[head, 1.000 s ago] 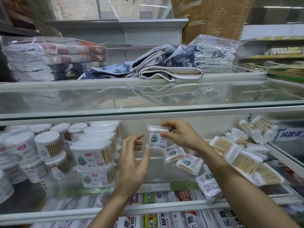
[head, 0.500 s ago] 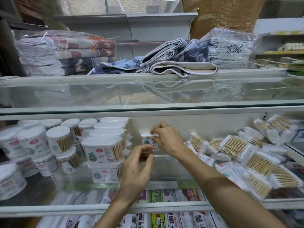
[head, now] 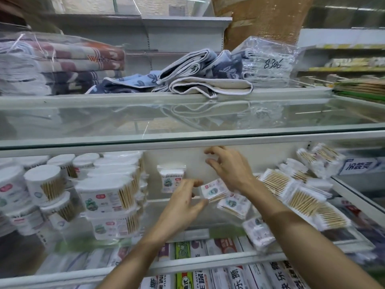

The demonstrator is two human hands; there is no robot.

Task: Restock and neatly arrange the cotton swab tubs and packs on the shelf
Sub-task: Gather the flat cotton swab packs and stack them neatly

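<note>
Upright pack (head: 171, 177): one small pack of cotton swabs stands on end against the back wall (head: 177, 157) of the shelf (head: 208, 260), label forward, in the gap between the tubs and the loose packs. I judge it is stood this way to begin a tidy, readable row.

Square tubs (head: 108, 197): stacked two high just left of that pack, with round tubs (head: 42, 182) further left. They look arranged already, so the gap beside them is the natural place for packs.

Loose packs (head: 300, 197): heaped at all angles across the right of the shelf, sticks pointing every way. This is the untidy part left to sort.

Lying pack (head: 213, 189): flat and tilted, just right of the upright one and between my hands. I take it as the next to stand up.

Left hand (head: 183, 202): forearm reaches in low from the front. Fingers are half curled, thumb and fingertips bracketing the near edge of the lying pack. Motion blur hides whether they have closed on it, so I cannot tell.

Right hand (head: 227, 170): palm down, wrist raised, fingers spread and holding nothing. It hovers above the lying pack, right of the upright one and apart from it.

Risk: a knock from either hand could topple the upright pack.
</note>
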